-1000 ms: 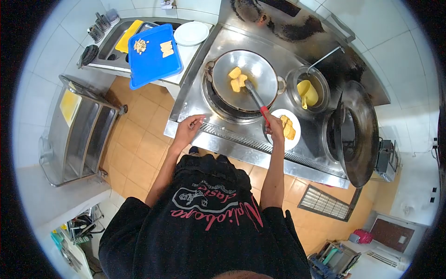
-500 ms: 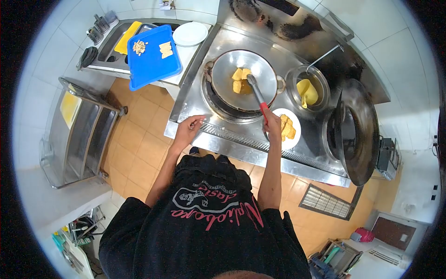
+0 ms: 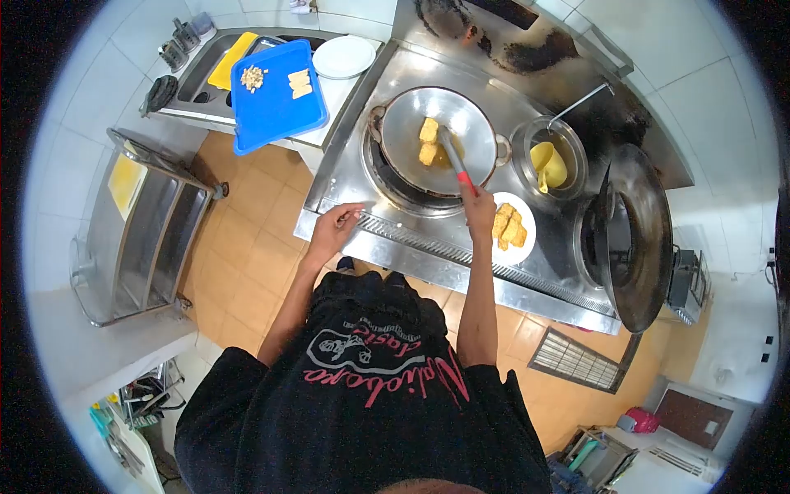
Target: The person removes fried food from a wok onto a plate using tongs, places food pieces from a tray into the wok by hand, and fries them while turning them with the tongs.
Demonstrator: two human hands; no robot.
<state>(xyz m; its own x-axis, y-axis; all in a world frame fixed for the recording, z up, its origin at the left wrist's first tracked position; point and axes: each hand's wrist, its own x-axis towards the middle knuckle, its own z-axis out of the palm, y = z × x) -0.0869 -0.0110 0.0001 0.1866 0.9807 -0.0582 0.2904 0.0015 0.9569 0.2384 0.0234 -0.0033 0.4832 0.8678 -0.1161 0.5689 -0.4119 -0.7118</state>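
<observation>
My right hand (image 3: pixel 479 212) grips the red handle of metal tongs (image 3: pixel 455 156), whose tips reach into the oil of a wide wok (image 3: pixel 403 115). Two golden chunks of fried food, perhaps tofu (image 3: pixel 429 130), sit in the wok just left of the tips. I cannot make out whether the tips hold a piece. Close beside the right hand, a white plate (image 3: pixel 527 216) bears several browned pieces (image 3: pixel 509 227). My left hand (image 3: pixel 333 230) hovers at the stove's front edge, fingers loosely bent and apart, with nothing visible in them.
Right of the wok, a yellow scoop (image 3: pixel 550 165) rests in a metal pot (image 3: pixel 582 177). A large dark wok (image 3: pixel 638 247) leans farther right. On the left counter are a blue tray (image 3: pixel 280 115) with cut pieces and white plates (image 3: pixel 343 57). A metal cart (image 3: pixel 156 230) stands at left.
The tongs and right hand have shifted slightly. Three chunks showed in the wok before; now two show, stacked in a line. The left hand has stayed in place.
</observation>
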